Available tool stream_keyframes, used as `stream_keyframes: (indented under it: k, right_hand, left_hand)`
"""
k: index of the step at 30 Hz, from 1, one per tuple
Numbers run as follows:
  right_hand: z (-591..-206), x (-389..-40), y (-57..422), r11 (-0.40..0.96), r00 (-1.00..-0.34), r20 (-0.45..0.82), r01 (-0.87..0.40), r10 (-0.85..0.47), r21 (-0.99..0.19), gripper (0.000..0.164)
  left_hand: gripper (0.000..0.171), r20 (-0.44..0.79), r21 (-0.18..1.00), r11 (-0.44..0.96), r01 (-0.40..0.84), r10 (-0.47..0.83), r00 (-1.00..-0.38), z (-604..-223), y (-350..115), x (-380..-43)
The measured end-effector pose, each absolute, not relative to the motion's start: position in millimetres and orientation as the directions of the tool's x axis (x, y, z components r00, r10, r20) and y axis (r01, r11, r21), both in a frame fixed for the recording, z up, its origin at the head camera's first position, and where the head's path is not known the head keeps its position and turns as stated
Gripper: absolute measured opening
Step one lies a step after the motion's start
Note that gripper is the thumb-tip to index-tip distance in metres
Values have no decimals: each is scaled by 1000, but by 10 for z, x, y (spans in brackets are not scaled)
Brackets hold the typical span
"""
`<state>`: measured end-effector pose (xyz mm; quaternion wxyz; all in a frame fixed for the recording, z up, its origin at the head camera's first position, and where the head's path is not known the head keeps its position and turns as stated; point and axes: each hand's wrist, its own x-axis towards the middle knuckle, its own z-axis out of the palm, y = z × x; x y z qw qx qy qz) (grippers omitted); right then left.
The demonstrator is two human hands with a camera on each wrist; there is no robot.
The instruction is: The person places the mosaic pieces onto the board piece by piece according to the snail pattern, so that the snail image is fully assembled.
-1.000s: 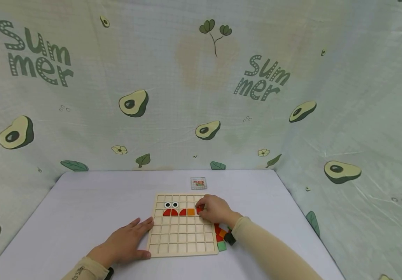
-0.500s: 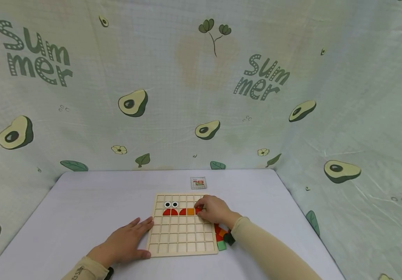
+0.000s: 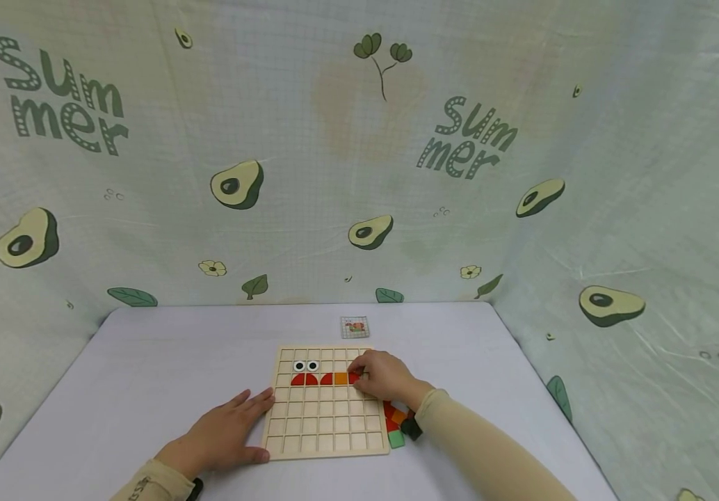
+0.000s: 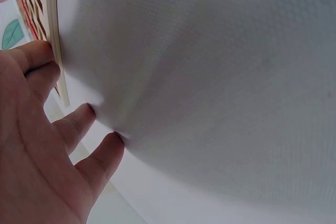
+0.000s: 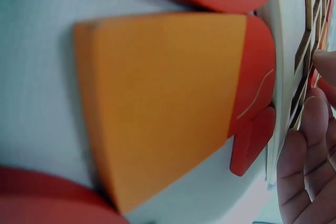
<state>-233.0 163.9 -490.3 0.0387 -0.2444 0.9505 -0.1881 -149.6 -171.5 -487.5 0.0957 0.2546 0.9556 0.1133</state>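
Note:
A pale wooden grid board (image 3: 309,424) lies flat on the white table. My right hand (image 3: 387,376) reaches over its right side and pinches a red tile (image 3: 352,378) just right of an orange square tile (image 3: 341,378), its fingers partly covering the tile. In that same row sit several red rounded tiles (image 3: 298,380), with two eye tiles (image 3: 299,366) in the row above. My left hand (image 3: 224,431) rests on the table, fingers spread and touching the board's left edge. The left wrist view shows those fingertips (image 4: 39,51) at the wooden rim.
Loose tiles lie against the board's right edge under my right forearm, including a green tile (image 3: 396,439), a black tile (image 3: 411,428) and an orange tile (image 5: 163,93) among red ones. A small picture card (image 3: 355,327) lies behind the board.
My right hand has shifted slightly left, bringing the red tile up beside the orange square tile. The left hand has stayed in place at the board's edge.

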Motion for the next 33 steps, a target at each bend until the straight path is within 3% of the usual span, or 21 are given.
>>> stream_keyframes:
  k: [21,33]
  right_hand:
    - [-4824,-2295,1726,793,-887,-13,-406,-462,-454,27]
    - [-4734,-2213,2100,813,-901,-56,-360,-431,-457,27]
  left_hand:
    - [95,-126,271,842,467,512,-850,-4879,-1719,-1499]
    - [96,-105,276,826,492,535,-838,-4899,-1733,-1504]
